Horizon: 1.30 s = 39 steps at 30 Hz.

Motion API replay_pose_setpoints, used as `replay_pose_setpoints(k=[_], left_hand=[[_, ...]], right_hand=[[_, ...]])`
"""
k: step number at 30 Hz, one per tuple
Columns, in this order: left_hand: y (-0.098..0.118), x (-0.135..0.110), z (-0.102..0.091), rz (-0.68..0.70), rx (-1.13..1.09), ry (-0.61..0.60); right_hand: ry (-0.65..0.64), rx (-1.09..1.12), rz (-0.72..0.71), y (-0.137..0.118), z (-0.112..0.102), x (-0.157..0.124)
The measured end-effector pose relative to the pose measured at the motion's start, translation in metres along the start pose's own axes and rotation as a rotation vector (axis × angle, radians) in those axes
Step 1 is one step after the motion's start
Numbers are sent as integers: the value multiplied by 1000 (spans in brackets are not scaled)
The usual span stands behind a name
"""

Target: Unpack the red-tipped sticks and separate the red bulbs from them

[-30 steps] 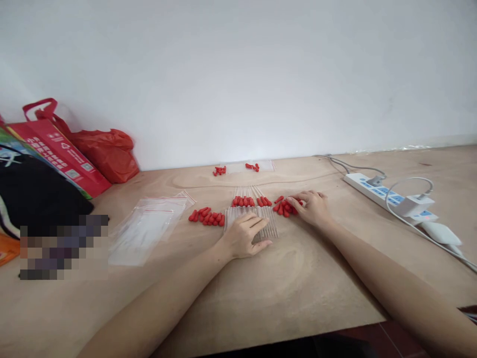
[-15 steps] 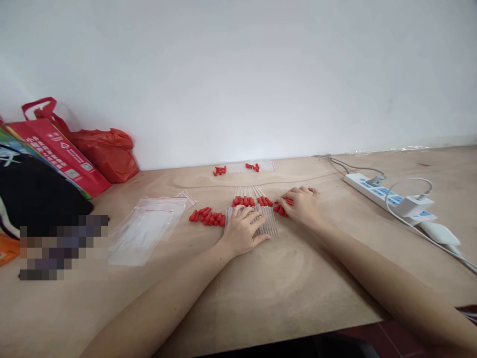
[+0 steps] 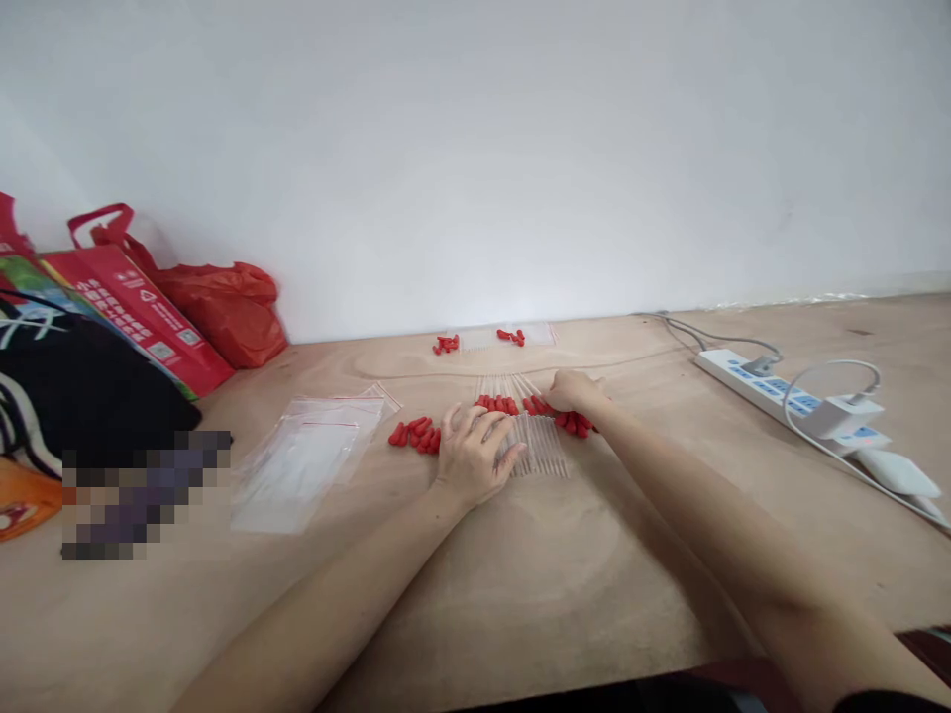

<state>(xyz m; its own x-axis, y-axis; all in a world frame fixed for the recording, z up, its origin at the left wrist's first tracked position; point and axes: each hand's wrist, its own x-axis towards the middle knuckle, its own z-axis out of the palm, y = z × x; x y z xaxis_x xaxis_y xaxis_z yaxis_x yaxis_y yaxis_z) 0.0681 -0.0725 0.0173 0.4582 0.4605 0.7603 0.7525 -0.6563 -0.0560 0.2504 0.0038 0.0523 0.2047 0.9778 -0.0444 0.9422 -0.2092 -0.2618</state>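
Observation:
My left hand (image 3: 473, 460) lies with fingers spread over a row of thin clear tubes (image 3: 541, 451), which look like glass droppers, covering the row's left part. Its fingertips come close to a line of red rubber bulbs (image 3: 496, 405), from which thin tapered tips (image 3: 497, 384) point away from me. My right hand (image 3: 578, 392) is curled at the right end of that line; its fingertips are hidden, so what it pinches does not show. Just below it lie loose red bulbs (image 3: 577, 424). Another loose pile of red bulbs (image 3: 416, 436) sits left of my left hand.
Clear zip bags (image 3: 304, 470) lie on the left. Farther back, a bag (image 3: 479, 339) with red bulbs rests near the wall. A power strip (image 3: 765, 386) with a charger and cables stands right. Red bags (image 3: 230, 312) and a black bag (image 3: 81, 391) are far left.
My right hand has moved left and away from me, off the loose bulbs to the end of the bulb line. My left hand has shifted slightly left, uncovering more tubes. The view has shifted slightly.

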Motion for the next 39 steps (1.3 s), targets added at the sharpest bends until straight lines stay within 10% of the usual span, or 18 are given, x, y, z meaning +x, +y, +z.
replay_pose_setpoints(k=[6,15,39], left_hand=[[0,-1,1,-17,98,0],[11,-2,1,153,129,5],[6,-12,-14,191,-5,19]], right_hand=[[172,-21,-151,15,-9,-34],[732,21,-974,45,32,-91],[759,155,-1055,52,44,-92]])
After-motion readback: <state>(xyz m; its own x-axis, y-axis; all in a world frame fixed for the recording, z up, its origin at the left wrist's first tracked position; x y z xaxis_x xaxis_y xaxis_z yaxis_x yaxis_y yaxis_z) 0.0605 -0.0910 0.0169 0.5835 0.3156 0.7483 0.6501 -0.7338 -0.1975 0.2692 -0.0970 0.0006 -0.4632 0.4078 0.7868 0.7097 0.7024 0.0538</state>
